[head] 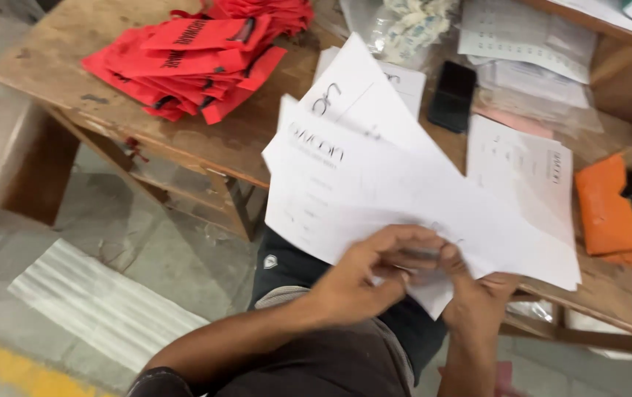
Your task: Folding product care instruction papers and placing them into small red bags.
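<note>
Soft, even daylight with faint shadows; white sheets [375, 184] slightly overexposed at centre; motion blur smears the whole frame

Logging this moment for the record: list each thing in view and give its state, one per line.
Left hand: gripping the sheets' lower edge.
Right hand: pinching the same edge from beneath.
White printed sheets: fanned out, held above the table.
Red bags: folded flat, stacked loosely.
Black phone: lying flat, screen dark.
Orange pouch: lying on the table.
Wooden table: worn, scuffed.
</note>
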